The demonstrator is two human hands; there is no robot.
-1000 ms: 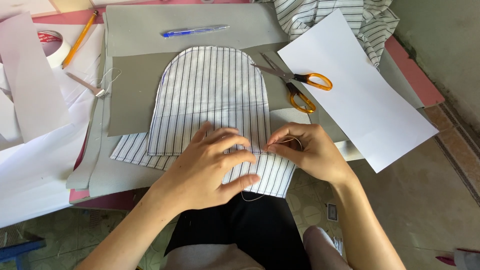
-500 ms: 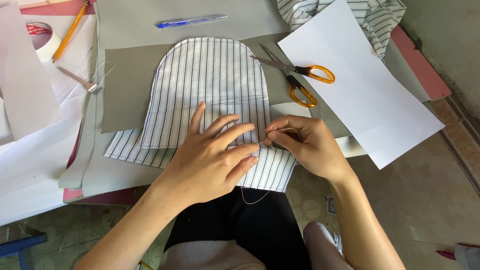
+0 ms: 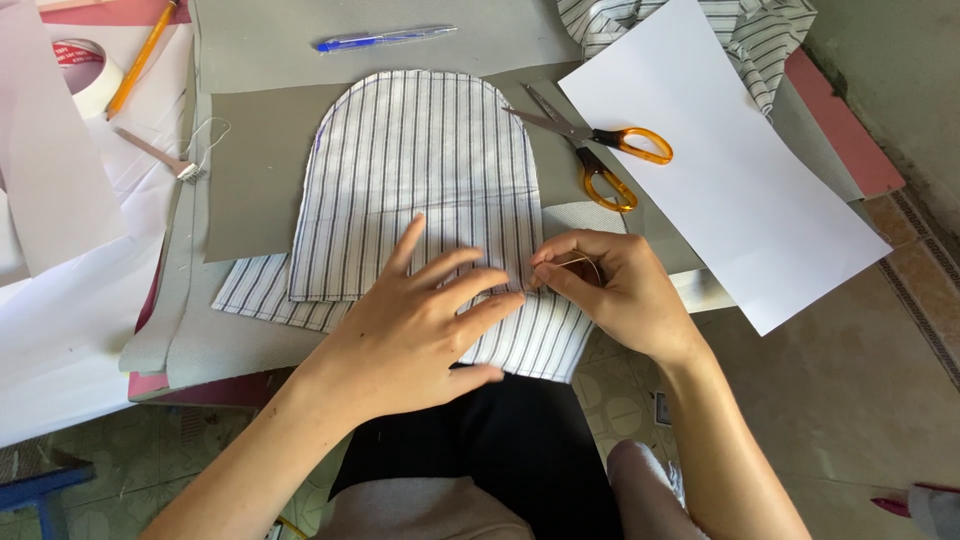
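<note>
grey cloth [image 3: 260,200] covers the low table where we sit, tiled floor [image 3: 870,400] showing at 4 o'clock. starting at 9 o'clock, white paper sheets [image 3: 60,300] lie over the table's edge, with a tape roll [image 3: 85,75] and an orange pencil [image 3: 140,65] up at 10 o'clock, and a small metal tool [image 3: 160,155] just beside them. at 12 o'clock a blue pen [image 3: 385,39] rests on the grey cloth. below it, in the middle, lies the striped fabric piece [image 3: 420,170], round-topped, flat, its lower edge hanging toward our lap. our left hand [image 3: 410,335] is spread flat on its lower part, fingers fanned toward 1 o'clock. touching those fingertips, our right hand [image 3: 615,290] pinches the fabric's right edge between thumb and forefinger; a thin thread [image 3: 590,265] loops by the knuckles, though we cannot tell if a needle is held. orange-handled scissors [image 3: 600,155] lie at 1 o'clock, shut, beside a large white sheet [image 3: 730,160] at 2 o'clock.
</note>
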